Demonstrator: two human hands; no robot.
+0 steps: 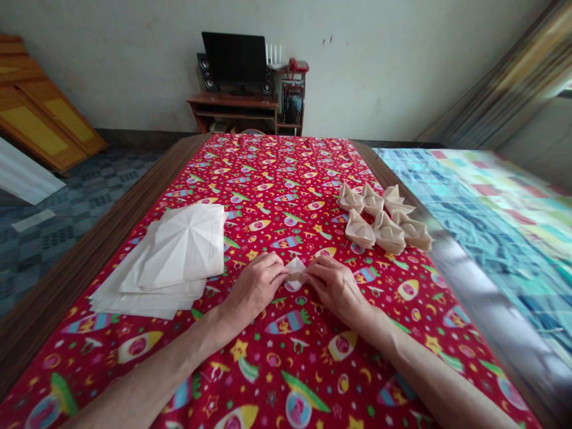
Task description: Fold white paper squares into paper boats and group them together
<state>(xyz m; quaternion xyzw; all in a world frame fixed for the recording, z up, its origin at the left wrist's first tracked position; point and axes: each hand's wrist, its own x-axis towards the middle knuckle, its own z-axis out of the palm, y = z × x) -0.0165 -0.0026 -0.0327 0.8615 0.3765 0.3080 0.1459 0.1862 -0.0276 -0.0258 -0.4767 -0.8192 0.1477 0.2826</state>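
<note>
A small piece of folded white paper (pixel 295 266) is pinched at its two sides, low over the patterned red cloth. My left hand (pixel 263 277) grips its left edge with closed fingers. On the opposite edge, the fingers of my right hand (pixel 334 280) are closed in the same way. To the left lies a loose stack of creased white paper sheets (pixel 187 244), the top one marked with folds radiating from a point. Several finished-looking cream folded paper pieces (pixel 389 232) stand in two rows to the right, beyond my right hand.
The red cloth (pixel 286 208) covers a long brown table (pixel 134 202). At the far wall a desk (pixel 236 106) holds a monitor (pixel 235 58), speakers and a red telephone (pixel 297 65). A bed with a checked cover (pixel 482 220) adjoins the right side; a wooden cabinet (pixel 49 110) stands left.
</note>
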